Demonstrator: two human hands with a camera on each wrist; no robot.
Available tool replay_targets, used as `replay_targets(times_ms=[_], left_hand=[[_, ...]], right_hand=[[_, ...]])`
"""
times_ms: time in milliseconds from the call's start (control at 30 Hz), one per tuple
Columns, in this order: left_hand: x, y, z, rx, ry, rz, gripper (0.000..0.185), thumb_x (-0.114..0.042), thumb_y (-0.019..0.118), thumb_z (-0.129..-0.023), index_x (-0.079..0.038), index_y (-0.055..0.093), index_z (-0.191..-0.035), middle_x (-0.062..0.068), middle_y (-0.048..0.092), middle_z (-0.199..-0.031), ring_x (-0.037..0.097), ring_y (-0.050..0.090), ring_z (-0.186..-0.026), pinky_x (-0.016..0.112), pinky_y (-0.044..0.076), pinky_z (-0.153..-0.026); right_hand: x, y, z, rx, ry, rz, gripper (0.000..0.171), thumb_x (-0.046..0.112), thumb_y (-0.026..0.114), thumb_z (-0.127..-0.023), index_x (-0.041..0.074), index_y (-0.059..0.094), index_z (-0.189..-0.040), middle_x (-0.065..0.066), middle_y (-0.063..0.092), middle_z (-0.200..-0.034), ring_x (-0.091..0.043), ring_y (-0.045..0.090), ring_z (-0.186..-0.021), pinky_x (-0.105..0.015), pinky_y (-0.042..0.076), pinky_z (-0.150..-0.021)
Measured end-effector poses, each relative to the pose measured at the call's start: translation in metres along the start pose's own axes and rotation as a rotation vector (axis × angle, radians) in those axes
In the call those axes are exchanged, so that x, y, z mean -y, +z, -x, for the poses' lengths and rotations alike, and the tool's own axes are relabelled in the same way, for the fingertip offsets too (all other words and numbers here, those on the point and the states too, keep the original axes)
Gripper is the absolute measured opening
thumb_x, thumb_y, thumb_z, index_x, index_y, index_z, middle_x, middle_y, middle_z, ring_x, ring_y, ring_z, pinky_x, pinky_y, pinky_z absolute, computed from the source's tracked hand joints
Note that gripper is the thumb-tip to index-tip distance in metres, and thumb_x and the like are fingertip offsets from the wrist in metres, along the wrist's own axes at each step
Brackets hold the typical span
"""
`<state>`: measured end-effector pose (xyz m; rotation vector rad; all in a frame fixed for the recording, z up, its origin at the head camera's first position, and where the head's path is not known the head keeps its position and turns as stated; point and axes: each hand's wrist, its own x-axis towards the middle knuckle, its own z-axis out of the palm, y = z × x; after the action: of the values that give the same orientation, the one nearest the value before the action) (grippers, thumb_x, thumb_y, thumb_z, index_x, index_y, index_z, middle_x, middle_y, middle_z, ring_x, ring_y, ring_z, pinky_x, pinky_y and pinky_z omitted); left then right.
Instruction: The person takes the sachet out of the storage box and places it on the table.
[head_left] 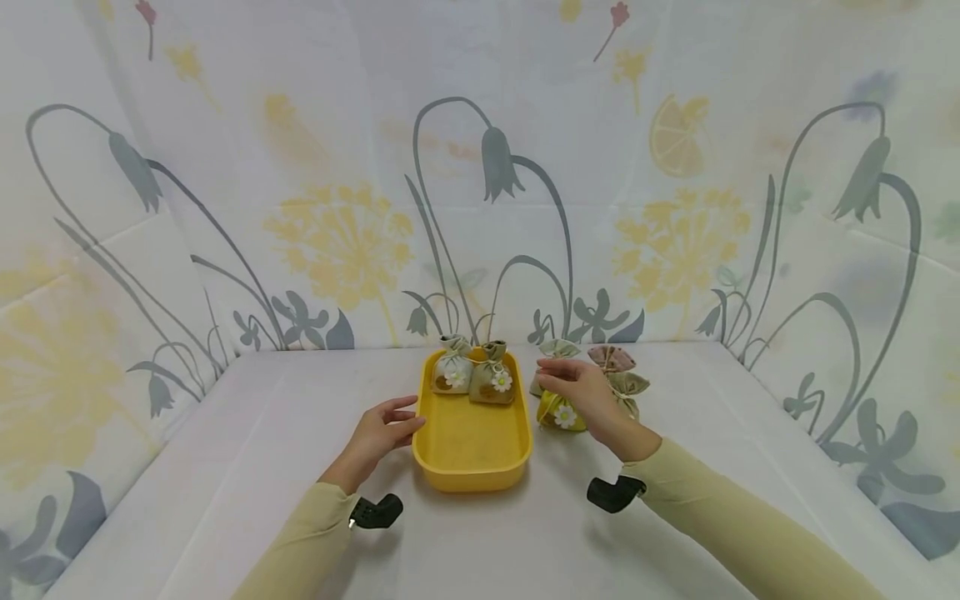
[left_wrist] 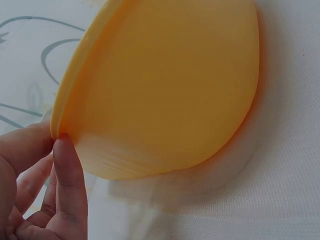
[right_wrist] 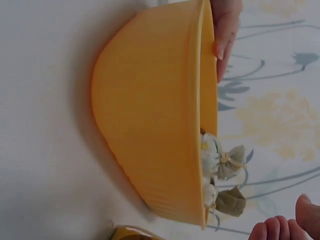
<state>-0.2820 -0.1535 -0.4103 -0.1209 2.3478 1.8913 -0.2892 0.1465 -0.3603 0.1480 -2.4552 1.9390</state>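
Observation:
A yellow plastic tub point(head_left: 472, 481) stands on the table, its left rim pinched between the thumb and fingers of my left hand point(head_left: 382, 435). Two small drawstring pouches sit at its far end: a pale grey one point(head_left: 452, 365) and an olive one point(head_left: 492, 377), each with a white flower. To the tub's right, my right hand point(head_left: 588, 396) hovers over a yellow pouch point(head_left: 561, 414) with a white flower. In the right wrist view its loosely bent fingers point(right_wrist: 272, 230) show nothing between them. The hand partly hides the pouches behind it.
Right of the tub stand more pouches: a pale green one point(head_left: 558, 348), a pinkish one point(head_left: 611, 358) and an olive-green one point(head_left: 628, 383). A white cloth point(head_left: 285, 417) covers the table. Behind it hangs a flower-patterned curtain point(head_left: 352, 242).

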Motion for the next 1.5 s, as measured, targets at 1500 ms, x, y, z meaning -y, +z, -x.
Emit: replay_targets(times_ms=[1500], left_hand=[[-0.002, -0.001, 0.000, 0.007, -0.010, -0.011, 0.047, -0.012, 0.066, -0.087, -0.005, 0.051, -0.131, 0.018, 0.055, -0.116, 0.025, 0.062, -0.094, 0.033, 0.053, -0.081]], right_hand=[[0.013, 0.058, -0.076, -0.113, 0.179, -0.058, 0.045, 0.009, 0.062, -0.089, -0.001, 0.048, -0.131, -0.017, 0.046, -0.131, -0.031, 0.041, -0.122, -0.042, 0.035, -0.103]])
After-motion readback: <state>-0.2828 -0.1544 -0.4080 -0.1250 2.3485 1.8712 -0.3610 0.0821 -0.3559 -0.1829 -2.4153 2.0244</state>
